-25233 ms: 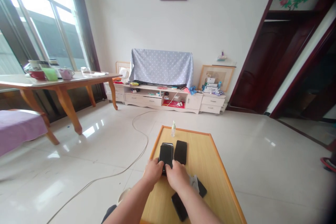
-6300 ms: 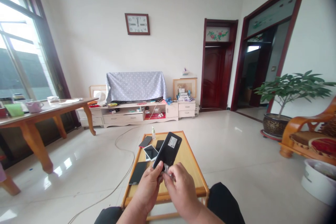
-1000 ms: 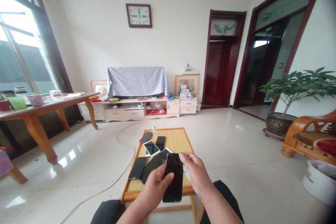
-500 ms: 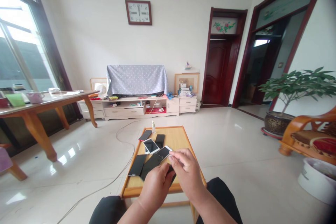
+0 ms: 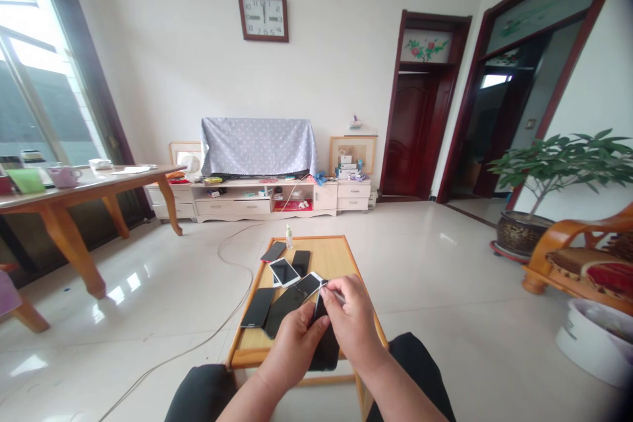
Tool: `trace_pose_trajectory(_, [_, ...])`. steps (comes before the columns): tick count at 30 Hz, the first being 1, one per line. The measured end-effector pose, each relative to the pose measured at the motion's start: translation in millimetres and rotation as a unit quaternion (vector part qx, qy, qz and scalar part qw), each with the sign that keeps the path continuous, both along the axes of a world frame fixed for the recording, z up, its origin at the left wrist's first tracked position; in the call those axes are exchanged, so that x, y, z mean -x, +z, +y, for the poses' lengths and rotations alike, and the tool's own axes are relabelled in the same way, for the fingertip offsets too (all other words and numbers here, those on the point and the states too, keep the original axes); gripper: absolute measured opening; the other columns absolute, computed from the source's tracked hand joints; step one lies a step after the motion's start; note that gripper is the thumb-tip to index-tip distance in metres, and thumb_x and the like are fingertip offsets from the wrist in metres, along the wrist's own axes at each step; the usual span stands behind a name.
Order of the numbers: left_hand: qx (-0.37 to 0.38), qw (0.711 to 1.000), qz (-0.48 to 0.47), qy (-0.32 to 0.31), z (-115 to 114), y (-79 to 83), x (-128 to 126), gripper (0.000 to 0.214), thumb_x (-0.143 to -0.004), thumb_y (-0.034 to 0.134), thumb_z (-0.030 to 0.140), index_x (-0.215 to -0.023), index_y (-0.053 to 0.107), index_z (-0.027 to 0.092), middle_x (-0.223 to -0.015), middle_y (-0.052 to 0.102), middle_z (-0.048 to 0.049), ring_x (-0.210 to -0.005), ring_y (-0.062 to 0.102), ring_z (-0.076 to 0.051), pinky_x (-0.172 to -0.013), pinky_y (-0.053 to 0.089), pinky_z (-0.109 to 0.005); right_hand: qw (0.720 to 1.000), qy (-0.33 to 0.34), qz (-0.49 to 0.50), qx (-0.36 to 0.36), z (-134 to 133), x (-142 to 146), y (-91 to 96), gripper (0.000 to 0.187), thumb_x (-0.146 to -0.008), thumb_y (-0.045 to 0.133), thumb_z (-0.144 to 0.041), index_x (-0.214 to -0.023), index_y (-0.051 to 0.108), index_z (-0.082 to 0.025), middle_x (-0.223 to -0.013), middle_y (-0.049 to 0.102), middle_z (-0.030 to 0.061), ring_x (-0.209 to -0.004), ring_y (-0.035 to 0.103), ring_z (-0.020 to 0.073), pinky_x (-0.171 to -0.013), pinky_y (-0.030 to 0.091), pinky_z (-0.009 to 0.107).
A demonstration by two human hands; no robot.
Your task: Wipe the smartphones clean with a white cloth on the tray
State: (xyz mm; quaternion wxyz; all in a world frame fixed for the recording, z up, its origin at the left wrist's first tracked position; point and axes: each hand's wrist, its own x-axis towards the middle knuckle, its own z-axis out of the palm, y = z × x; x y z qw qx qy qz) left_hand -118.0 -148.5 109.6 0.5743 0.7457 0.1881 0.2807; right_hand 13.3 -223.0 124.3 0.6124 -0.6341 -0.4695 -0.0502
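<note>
A: In the head view, what is the left hand point(image 5: 295, 337) doing?

B: It's closed around a black smartphone point(image 5: 326, 351), thumb across the front. The phone is held tilted over the near edge of the low wooden table point(image 5: 336, 254).

A: And the right hand point(image 5: 352, 313)?

B: Its fingertips are pinched together at the phone's far end, gripping a pale cloth point(image 5: 341, 295). Most of that is hidden by the fingers.

A: What lies on the table just beyond?

B: Left of the hands, a large dark-screened device point(image 5: 283, 314), phone or tablet, I can't tell. At its far right end is a white-edged phone point(image 5: 310, 284); I can't make out which is on top.

A: Farther left?

B: A black phone point(image 5: 258, 308) by the left rim. Beyond it, a white phone point(image 5: 285, 272) lies partly over another pale device point(image 5: 275, 281). A black handset point(image 5: 301, 260) is on the far right of those, and a red-edged phone point(image 5: 273, 251) on the far left.

A: And at the far edge?

B: A small clear bottle point(image 5: 289, 241) with a green top, standing upright.
</note>
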Motion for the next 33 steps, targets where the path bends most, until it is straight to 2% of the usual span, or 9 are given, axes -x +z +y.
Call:
trace_pose_trajectory(6, [-0.028, 1.000, 0.013, 0.004, 1, -1.0, 4, 0.028, -0.090, 0.060, 0.046, -0.090, 0.067, 0.019, -0.078, 0.063, -0.0004, -0.071, 0.049, -0.015, -0.067, 0.039, -0.025, 0.999, -0.039, 0.038, 0.003, 2, -6, 7.9, 0.021, -0.093, 0.060, -0.042, -0.084, 0.063, -0.023, -0.086, 0.060, 0.0045, -0.079, 0.059, 0.0193, -0.073, 0.049, 0.031])
trace_pose_trajectory(10, [-0.031, 1.000, 0.002, 0.003, -1, -0.3, 2, 0.029, -0.089, 0.062, 0.046, -0.089, 0.068, 0.018, -0.081, 0.066, -0.0023, -0.077, 0.054, -0.018, -0.069, 0.042, -0.027, 1.000, 0.001, 0.006, -0.011, 4, 3, 5.1, 0.019, -0.095, 0.058, -0.040, -0.087, 0.064, -0.024, -0.089, 0.060, 0.0046, -0.082, 0.060, 0.0189, -0.075, 0.051, 0.031])
trace_pose_trajectory(16, [0.109, 0.992, -0.038, -0.043, 0, 2.8, -1, 0.032, -0.089, 0.063, 0.049, -0.091, 0.067, 0.017, -0.082, 0.066, -0.0029, -0.076, 0.057, -0.017, -0.071, 0.047, -0.028, 0.998, -0.021, -0.051, -0.009, 5, -8, 4.1, 0.017, -0.097, 0.055, -0.032, -0.090, 0.069, -0.025, -0.095, 0.062, 0.0064, -0.088, 0.062, 0.0202, -0.080, 0.053, 0.032])
trace_pose_trajectory(20, [0.169, 0.984, -0.056, -0.008, 9, 9.0, 5, 0.035, -0.087, 0.065, 0.051, -0.093, 0.067, 0.017, -0.086, 0.067, -0.0036, -0.086, 0.060, -0.019, -0.081, 0.049, -0.031, 0.990, 0.057, -0.122, 0.026, -4, 11, -13.9, 0.022, -0.097, 0.051, -0.022, -0.106, 0.070, -0.027, -0.102, 0.063, 0.0078, -0.094, 0.063, 0.0207, -0.085, 0.053, 0.033])
trace_pose_trajectory(23, [0.188, 0.981, -0.053, 0.001, 14, 10.4, 12, 0.036, -0.088, 0.063, 0.052, -0.093, 0.067, 0.016, -0.086, 0.068, -0.0034, -0.085, 0.060, -0.018, -0.081, 0.048, -0.029, 0.983, 0.091, -0.147, 0.069, -10, 20, -23.9, 0.026, -0.097, 0.048, -0.019, -0.106, 0.071, -0.028, -0.096, 0.063, 0.0064, -0.088, 0.064, 0.0198, -0.080, 0.053, 0.031])
trace_pose_trajectory(25, [0.196, 0.980, -0.044, -0.019, 13, 10.1, 14, 0.037, -0.090, 0.062, 0.052, -0.096, 0.068, 0.016, -0.088, 0.069, -0.0041, -0.085, 0.060, -0.018, -0.079, 0.048, -0.028, 0.984, 0.065, -0.147, 0.080, -8, 13, -20.0, 0.023, -0.097, 0.049, -0.021, -0.104, 0.071, -0.027, -0.094, 0.063, 0.0061, -0.086, 0.064, 0.0200, -0.080, 0.052, 0.031])
trace_pose_trajectory(29, [0.207, 0.976, -0.040, -0.062, 7, 11.1, 13, 0.039, -0.091, 0.061, 0.051, -0.109, 0.069, 0.017, -0.095, 0.070, -0.0055, -0.088, 0.060, -0.018, -0.082, 0.047, -0.029, 0.989, -0.017, -0.131, 0.061, 7, -14, 2.4, 0.019, -0.096, 0.053, -0.025, -0.101, 0.071, -0.025, -0.095, 0.062, 0.0061, -0.082, 0.063, 0.0192, -0.077, 0.051, 0.030])
trace_pose_trajectory(31, [0.227, 0.971, -0.054, -0.059, 6, 10.7, 11, 0.039, -0.090, 0.062, 0.051, -0.110, 0.069, 0.018, -0.095, 0.070, -0.0051, -0.087, 0.061, -0.018, -0.082, 0.047, -0.029, 0.987, -0.017, -0.144, 0.065, 10, -14, 7.4, 0.020, -0.096, 0.053, -0.024, -0.100, 0.072, -0.025, -0.095, 0.062, 0.0061, -0.081, 0.062, 0.0185, -0.075, 0.051, 0.029])
trace_pose_trajectory(33, [0.253, 0.964, -0.077, -0.040, 9, 7.4, 10, 0.038, -0.090, 0.062, 0.051, -0.107, 0.068, 0.018, -0.091, 0.069, -0.0036, -0.085, 0.060, -0.017, -0.083, 0.047, -0.029, 0.982, 0.013, -0.170, 0.086, 6, -2, 2.7, 0.021, -0.097, 0.051, -0.023, -0.100, 0.072, -0.025, -0.094, 0.062, 0.0060, -0.081, 0.062, 0.0182, -0.076, 0.050, 0.029])
